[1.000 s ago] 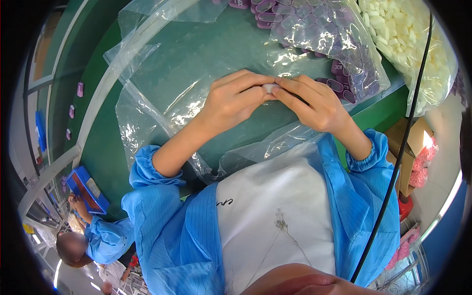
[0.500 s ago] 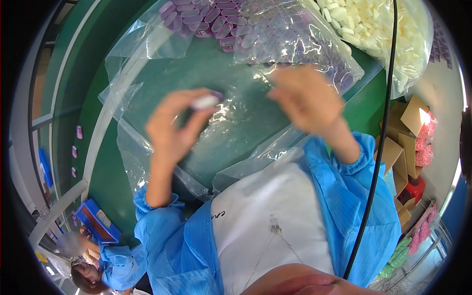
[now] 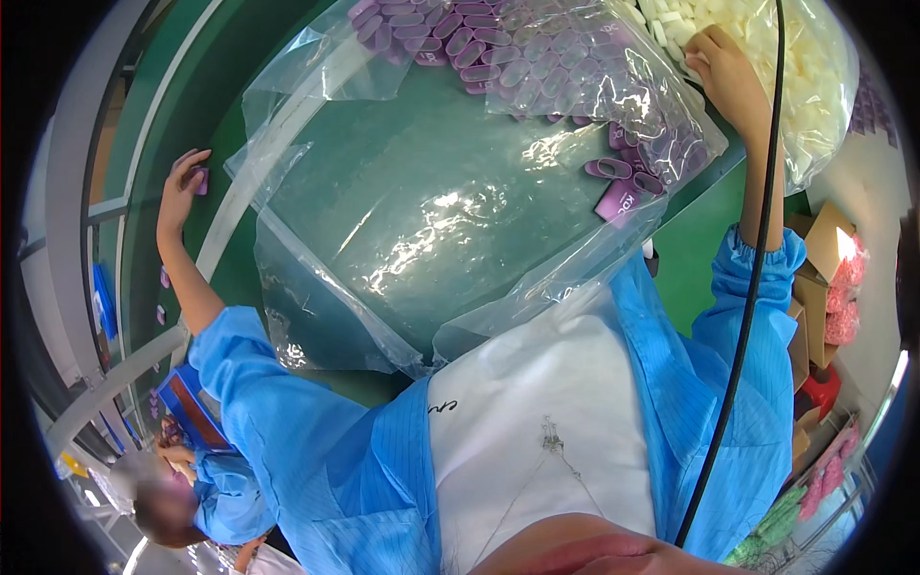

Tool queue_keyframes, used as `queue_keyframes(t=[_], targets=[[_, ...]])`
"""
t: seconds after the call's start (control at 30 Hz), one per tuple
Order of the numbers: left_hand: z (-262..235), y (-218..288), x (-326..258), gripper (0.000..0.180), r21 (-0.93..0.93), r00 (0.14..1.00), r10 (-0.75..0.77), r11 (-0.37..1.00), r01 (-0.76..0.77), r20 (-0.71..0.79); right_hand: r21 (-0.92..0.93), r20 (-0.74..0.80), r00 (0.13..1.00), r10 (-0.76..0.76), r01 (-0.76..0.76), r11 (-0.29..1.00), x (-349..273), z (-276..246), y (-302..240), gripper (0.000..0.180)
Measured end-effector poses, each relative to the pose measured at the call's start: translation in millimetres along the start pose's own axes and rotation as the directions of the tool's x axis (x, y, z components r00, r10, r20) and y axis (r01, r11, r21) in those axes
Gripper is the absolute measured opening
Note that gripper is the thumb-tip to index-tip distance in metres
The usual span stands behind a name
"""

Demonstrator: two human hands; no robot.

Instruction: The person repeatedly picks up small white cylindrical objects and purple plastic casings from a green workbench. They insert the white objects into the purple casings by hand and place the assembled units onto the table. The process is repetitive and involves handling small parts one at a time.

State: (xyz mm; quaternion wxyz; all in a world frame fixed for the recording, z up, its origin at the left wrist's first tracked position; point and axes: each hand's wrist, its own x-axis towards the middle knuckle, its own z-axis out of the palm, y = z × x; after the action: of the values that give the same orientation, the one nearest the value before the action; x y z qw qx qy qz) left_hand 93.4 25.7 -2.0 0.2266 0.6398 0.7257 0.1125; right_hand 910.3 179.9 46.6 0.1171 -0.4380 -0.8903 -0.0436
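My left hand is stretched out to the far left over a green strip, its fingers parted. Touching or just beside those fingers stands a small purple oval case. At the upper right, my right hand reaches into a clear bag of cream-white blocks. Its fingers are bent down among the blocks, and what lies between them is hidden. Many purple oval sleeves lie heaped at the top, partly under clear plastic, and several loose ones lie to the right.
Clear plastic sheeting covers the green table. A pale rail curves along its left side, with more purple cases beyond. A black cable hangs down at right. Cardboard boxes stand there, and a co-worker's blue sleeve shows lower left.
My left hand has swung far left with the white-filled purple case, out over the green strip. My right hand has moved up and right from the sheeting to the cream-white blocks.
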Motion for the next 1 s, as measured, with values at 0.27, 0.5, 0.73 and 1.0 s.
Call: queue_keyframes(t=[0.27, 0.5, 0.73, 1.0], targets=[[125.4, 377.4, -73.4, 0.031, -0.054, 0.796, 0.478, 0.845, -0.532, -0.371, 0.619, -0.265, 0.895, 0.358, -0.127, 0.775, -26.5, -31.9, -119.7, 0.017], [228.4, 474.6, -60.8, 0.042, -0.447, 0.775, 0.563, 0.637, -0.628, -0.287, 0.827, -0.117, 0.967, 0.228, -0.032, 0.561, -35.7, -43.3, -153.0, 0.016], [216.0, 442.3, -68.3, 0.025, -0.57, 0.858, 0.464, 0.653, -0.499, -0.22, 0.715, -0.052, 0.994, 0.093, -0.028, 0.699, -58.1, -29.3, -200.4, 0.02], [199.7, 416.8, -87.8, 0.024, -0.554, 0.9, 0.385, 0.712, -0.431, -0.205, 0.536, -0.256, 0.953, -0.161, 0.279, 0.797, -37.6, -5.2, -229.2, 0.026]])
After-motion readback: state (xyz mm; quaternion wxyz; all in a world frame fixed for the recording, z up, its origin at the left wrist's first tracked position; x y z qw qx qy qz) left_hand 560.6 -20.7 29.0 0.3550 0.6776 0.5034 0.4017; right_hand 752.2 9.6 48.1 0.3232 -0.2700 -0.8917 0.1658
